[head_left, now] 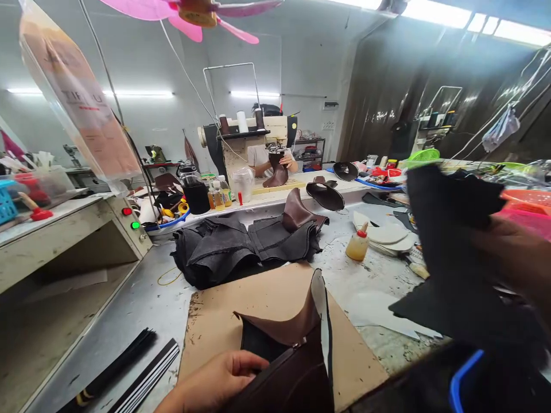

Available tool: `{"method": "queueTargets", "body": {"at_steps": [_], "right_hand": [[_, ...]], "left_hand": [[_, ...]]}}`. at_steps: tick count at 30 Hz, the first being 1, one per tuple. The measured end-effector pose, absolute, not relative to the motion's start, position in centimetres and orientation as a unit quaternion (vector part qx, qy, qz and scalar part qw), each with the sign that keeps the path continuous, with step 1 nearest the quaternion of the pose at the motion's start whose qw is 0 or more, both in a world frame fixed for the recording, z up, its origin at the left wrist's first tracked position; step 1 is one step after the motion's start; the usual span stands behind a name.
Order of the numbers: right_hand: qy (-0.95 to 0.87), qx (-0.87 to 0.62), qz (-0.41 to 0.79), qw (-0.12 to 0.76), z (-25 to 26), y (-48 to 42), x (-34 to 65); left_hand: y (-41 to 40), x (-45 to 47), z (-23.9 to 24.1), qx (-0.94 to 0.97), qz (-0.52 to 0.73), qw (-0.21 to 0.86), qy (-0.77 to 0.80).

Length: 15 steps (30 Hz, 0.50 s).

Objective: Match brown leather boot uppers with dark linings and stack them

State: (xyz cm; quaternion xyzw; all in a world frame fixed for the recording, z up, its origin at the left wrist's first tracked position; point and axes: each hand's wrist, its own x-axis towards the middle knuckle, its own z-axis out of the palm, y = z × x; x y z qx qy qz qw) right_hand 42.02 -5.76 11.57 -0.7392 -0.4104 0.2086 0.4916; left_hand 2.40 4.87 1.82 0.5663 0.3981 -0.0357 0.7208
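My left hand [224, 370] is closed on the edge of a dark brown leather boot upper [297, 367], which has a zipper and a pale and black inner face. The upper lies over a tan board [258, 292] at the front of the bench. At the right, raised above the bench edge, my right hand [503, 252] is closed on a black boot-shaped lining piece [447, 246]; hand and piece are blurred. Behind the board sits a pile of black lining pieces [241, 246] with a brown leather piece [299, 209] resting on its right end.
A glue bottle [357, 245] with a red-ringed neck stands near white cut pieces [390, 235]. Black strips [116, 367] and striped strips [148, 376] lie at the left. A co-worker [262, 158] sits at a sewing machine [253, 135] across the bench. A pink fan [193, 14] hangs overhead.
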Motion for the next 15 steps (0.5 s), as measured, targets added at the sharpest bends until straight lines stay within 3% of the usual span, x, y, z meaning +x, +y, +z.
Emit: {"method": "queueTargets", "body": {"at_steps": [3,5,6,9,15], "right_hand": [[-0.494,-0.74,0.363,0.277,10.6,-4.8,41.3],[-0.567,-0.672,0.466,0.1,8.2,-3.4,39.2],[-0.588,-0.634,0.499,0.054,6.8,-2.6,38.0],[-0.618,-0.576,0.535,0.012,3.6,-1.0,35.5],[-0.569,-0.536,0.621,0.048,2.2,-0.3,35.4]], "left_hand": [[5.0,3.9,2.1,0.587,-0.03,0.717,0.376],[5.0,5.2,2.0,0.597,-0.018,0.737,0.315],[4.8,6.0,1.9,0.597,-0.017,0.75,0.284],[4.4,8.0,0.9,0.616,0.01,0.741,0.267],[3.6,10.0,-1.8,0.671,0.152,0.639,0.343]]}}
